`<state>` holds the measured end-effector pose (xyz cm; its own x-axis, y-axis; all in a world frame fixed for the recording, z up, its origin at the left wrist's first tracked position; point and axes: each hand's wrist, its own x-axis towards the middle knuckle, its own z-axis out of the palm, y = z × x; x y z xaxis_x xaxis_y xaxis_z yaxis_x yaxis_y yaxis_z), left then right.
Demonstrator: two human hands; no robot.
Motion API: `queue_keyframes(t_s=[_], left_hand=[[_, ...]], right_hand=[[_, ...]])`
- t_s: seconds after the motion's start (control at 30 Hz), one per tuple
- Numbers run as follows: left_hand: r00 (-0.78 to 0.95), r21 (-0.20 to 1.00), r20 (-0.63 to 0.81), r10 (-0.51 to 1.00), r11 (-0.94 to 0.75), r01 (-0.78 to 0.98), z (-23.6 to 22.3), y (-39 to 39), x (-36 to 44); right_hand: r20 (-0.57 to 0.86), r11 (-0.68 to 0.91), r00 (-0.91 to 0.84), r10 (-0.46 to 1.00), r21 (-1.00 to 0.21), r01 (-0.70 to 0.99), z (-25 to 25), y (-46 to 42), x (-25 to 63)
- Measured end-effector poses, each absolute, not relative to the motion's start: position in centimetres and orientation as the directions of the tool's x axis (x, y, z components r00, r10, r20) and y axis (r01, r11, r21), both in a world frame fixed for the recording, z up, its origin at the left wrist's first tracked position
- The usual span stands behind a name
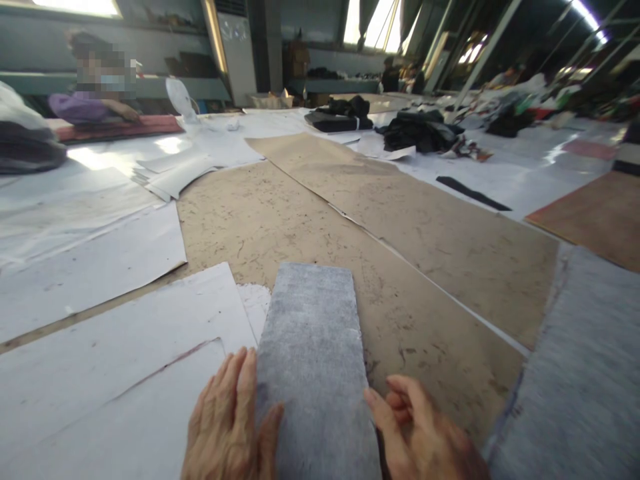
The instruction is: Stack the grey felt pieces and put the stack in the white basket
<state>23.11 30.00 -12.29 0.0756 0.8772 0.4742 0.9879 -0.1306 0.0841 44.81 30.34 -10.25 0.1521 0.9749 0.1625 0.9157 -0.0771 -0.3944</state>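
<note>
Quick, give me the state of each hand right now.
Left hand: open, fingers flat beside the left edge of the grey fabric strip, thumb on it.
Right hand: fingers loosely curled, touching the strip's right edge; no grip visible.

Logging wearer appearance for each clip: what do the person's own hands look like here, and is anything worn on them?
Both hands are bare: no gloves, rings or watch show on the left hand or the right hand. The backs look lined and veined, with short plain nails. The frame cuts off at the wrists, so no sleeve is visible.
</note>
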Motion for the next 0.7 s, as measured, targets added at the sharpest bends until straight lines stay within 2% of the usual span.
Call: queue_keyframes(t_s=[0.1, 0.2, 0.3, 0.43, 0.57, 0.7], left_hand=[[0.303, -0.025, 0.476, 0.825, -0.331, 0.943, -13.5, 30.2, 24.0], [0.377, -0.087, 0.440, 0.815, -0.379, 0.921, -14.4, 30.5, 25.1], [0.367, -0.105, 0.419, 0.830, -0.357, 0.928, -14.8, 30.6, 25.8], [0.356, -0.111, 0.419, 0.835, -0.342, 0.933, -14.6, 30.5, 26.0], [0.347, -0.096, 0.414, 0.842, -0.339, 0.936, -14.2, 30.4, 26.0], [0.337, -0.073, 0.379, 0.862, -0.335, 0.939, -13.8, 30.1, 26.0]], right_hand=[[0.160, -0.177, 0.303, 0.940, -0.530, 0.829, -9.7, 34.0, 45.0], [0.207, -0.155, 0.336, 0.919, -0.594, 0.789, -9.8, 38.2, 44.4], [0.244, -0.119, 0.313, 0.918, -0.583, 0.804, -10.4, 41.7, 43.9], [0.225, -0.076, 0.227, 0.947, -0.532, 0.844, -10.7, 44.9, 43.7], [0.146, -0.021, 0.103, 0.984, -0.479, 0.878, -10.4, 47.4, 43.7], [-0.009, -0.074, 0.080, 0.997, -0.478, 0.875, -10.1, 49.6, 44.4]])
